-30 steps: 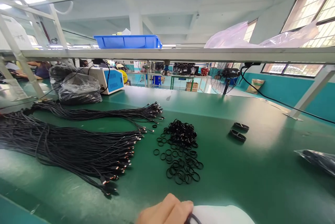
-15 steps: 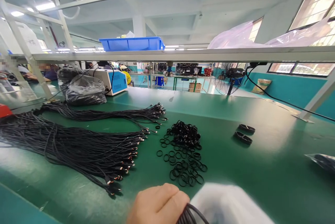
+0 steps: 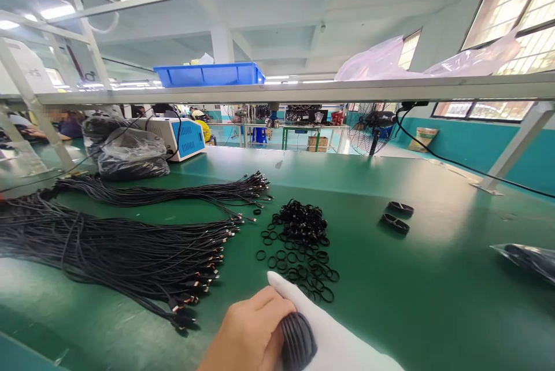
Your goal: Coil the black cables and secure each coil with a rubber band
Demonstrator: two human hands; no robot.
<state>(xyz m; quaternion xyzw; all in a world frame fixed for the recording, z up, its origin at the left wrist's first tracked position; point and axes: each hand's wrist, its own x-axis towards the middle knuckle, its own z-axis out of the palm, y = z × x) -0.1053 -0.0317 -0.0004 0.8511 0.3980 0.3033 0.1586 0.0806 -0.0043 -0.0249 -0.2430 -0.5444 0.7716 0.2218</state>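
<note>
A worker's left hand clamps its fingers on a coil of black cable above a green workbench, the coil sitting on that hand's 3 o'clock side. The right hand, in a white glove, lies along the coil with one finger reaching past the left knuckles; whether its other fingers grip cannot be told. From the hands, black ring bands spread at 12 o'clock, a loose fan of black USB-type cables at 10, a slimmer cable bundle at 11 and two strapped black oval loops at 1. No tie shows on the held coil, so slackened fingers could let its turns spring apart; a low sweep of the glove might scatter the nearest bands.
</note>
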